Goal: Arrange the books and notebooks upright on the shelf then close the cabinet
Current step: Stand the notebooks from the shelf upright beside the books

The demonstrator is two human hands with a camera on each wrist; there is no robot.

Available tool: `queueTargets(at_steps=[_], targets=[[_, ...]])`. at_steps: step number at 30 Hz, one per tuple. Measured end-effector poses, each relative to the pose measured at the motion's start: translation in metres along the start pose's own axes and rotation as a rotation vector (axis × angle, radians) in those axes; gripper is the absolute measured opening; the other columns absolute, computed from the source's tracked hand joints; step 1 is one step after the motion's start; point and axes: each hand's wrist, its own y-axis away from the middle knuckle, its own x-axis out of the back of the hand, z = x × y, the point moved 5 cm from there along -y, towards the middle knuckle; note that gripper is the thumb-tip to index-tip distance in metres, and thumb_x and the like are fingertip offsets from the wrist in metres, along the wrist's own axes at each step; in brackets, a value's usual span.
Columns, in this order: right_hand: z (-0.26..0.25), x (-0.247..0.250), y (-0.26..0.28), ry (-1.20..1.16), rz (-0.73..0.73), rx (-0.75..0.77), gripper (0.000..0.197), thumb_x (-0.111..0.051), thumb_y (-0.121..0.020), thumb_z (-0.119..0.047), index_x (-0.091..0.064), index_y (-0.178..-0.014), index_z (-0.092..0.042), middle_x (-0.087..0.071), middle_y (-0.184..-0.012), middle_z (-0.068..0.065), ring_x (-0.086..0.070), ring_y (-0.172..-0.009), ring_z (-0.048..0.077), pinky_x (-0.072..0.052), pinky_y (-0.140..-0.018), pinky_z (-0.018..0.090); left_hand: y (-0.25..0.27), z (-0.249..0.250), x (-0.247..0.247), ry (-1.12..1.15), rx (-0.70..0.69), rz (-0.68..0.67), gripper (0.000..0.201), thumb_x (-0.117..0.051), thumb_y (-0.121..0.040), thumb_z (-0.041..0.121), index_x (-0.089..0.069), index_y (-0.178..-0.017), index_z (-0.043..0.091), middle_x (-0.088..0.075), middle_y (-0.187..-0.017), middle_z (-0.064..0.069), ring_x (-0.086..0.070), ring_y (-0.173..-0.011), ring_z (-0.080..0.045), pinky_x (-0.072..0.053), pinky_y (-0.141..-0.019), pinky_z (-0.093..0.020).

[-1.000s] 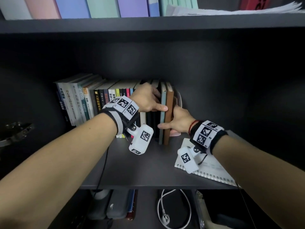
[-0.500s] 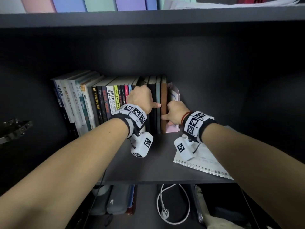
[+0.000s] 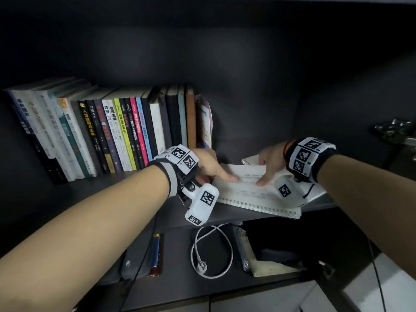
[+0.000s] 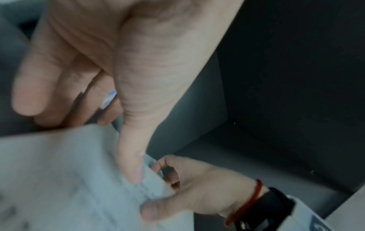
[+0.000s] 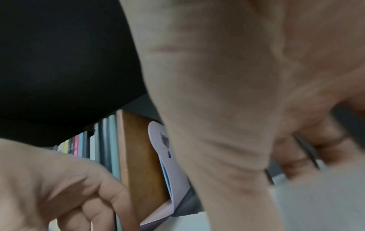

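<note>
Both hands are now being applied to the white spiral-bound notebook (image 3: 258,194) lying flat on the dark grey shelf board (image 3: 112,192), whereas a moment ago they were being pressed against the upright row. The long row of standing books with coloured spines (image 3: 117,131) is being left alone, its brown hardback (image 3: 191,122) and a thin pale booklet (image 3: 204,122) closing the right end; that part of the job is judged settled. The notebook's top sheet is being pinched by the right hand (image 3: 271,163), thumb over and fingers curled under. It is being touched by the left hand (image 3: 208,165) with thumb extended; whether anything is gripped cannot be told. Standing this notebook beside the booklet is judged the step in hand, and the cabinet is not yet closed.
</note>
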Motion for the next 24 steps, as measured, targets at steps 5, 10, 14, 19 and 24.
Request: queueTargets(at_steps=[5,10,14,19,24], targets=[[0.037,-0.005,0.012,-0.413,-0.005,0.059,0.039,-0.069,-0.094,-0.044,-0.076,-0.110,-0.010,-0.080,-0.103,0.001,-0.075,-0.093,0.017,-0.056,-0.075,0.024,0.010,0.023,-0.006,0.013,-0.071,0.067,0.099,-0.082,-0.042,0.082,-0.068,-0.112,0.012,-0.071,-0.110,0.002,-0.069,-0.100,-0.017,-0.061,-0.089,-0.038],[0.089,-0.010,0.010,-0.190,0.148,-0.187,0.064,-0.048,-0.096,-0.067,-0.071,-0.107,-0.008,-0.067,-0.120,0.007,-0.061,-0.112,0.028,-0.044,-0.100,0.035,0.008,0.034,-0.011,0.287,-0.045,0.114,0.085,-0.081,-0.064,0.068,-0.055,-0.118,0.008,-0.061,-0.120,-0.005,-0.064,-0.102,-0.020,-0.061,-0.086,-0.038],[0.099,-0.021,0.012,-0.387,0.177,-0.251,0.064,-0.070,-0.085,-0.062,-0.067,-0.114,-0.005,-0.067,-0.103,0.003,-0.062,-0.101,0.026,-0.043,-0.084,0.029,0.013,0.052,-0.034,0.566,-0.011,-0.038,0.069,-0.087,-0.075,0.039,-0.047,-0.118,0.004,-0.063,-0.117,-0.022,-0.068,-0.105,-0.031,-0.058,-0.092,-0.044],[0.086,-0.023,0.002,-0.481,0.090,-0.192,0.053,-0.082,-0.077,-0.055,-0.072,-0.096,-0.006,-0.074,-0.083,0.006,-0.068,-0.075,0.023,-0.053,-0.064,0.029,0.015,0.069,-0.040,0.737,-0.039,-0.106,0.035,-0.084,-0.082,0.027,-0.070,-0.109,0.010,-0.073,-0.106,-0.014,-0.069,-0.093,-0.023,-0.057,-0.094,-0.040],[0.076,-0.016,-0.010,-0.808,0.143,-0.043,0.045,-0.078,-0.088,-0.035,-0.070,-0.119,-0.003,-0.075,-0.116,0.014,-0.071,-0.110,0.035,-0.054,-0.102,0.052,0.010,0.044,-0.034,0.873,0.073,-0.086,0.039,-0.091,-0.071,0.034,-0.062,-0.086,0.011,-0.066,-0.068,-0.008,-0.060,-0.082,-0.023,-0.051,-0.096,-0.034]])
